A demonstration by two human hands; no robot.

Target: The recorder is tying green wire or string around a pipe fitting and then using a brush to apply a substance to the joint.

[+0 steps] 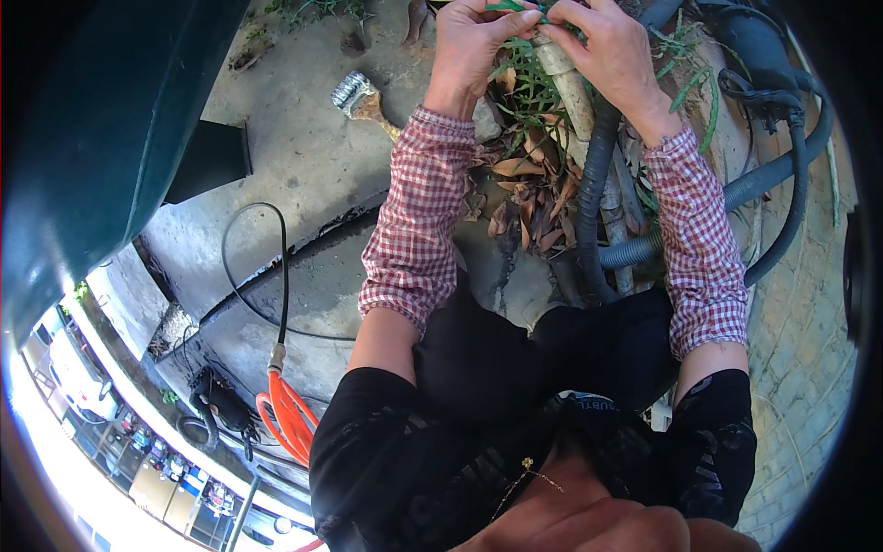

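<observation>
At the top edge, both my hands are raised close together at the upper end of a pale pipe [567,87]. My left hand [471,48] is closed in a pinch on a thin green strip [511,5], its thumb pointing toward the pipe. Opposite it, my right hand [614,63] has thumb and fingertips pressed together by the pipe's end, where the green strip reaches. The pipe's top and part of the strip are cut off or covered by my fingers. Checked sleeves cover both forearms.
A worn brush [366,103] lies on the concrete at left. Dry leaves [543,189] and weeds surround the pipe. Dark corrugated hoses [598,193] and a dark canister [756,51] stand right. A black cable [283,267], orange hose coils [287,419] and a large dark green container [97,120] are left.
</observation>
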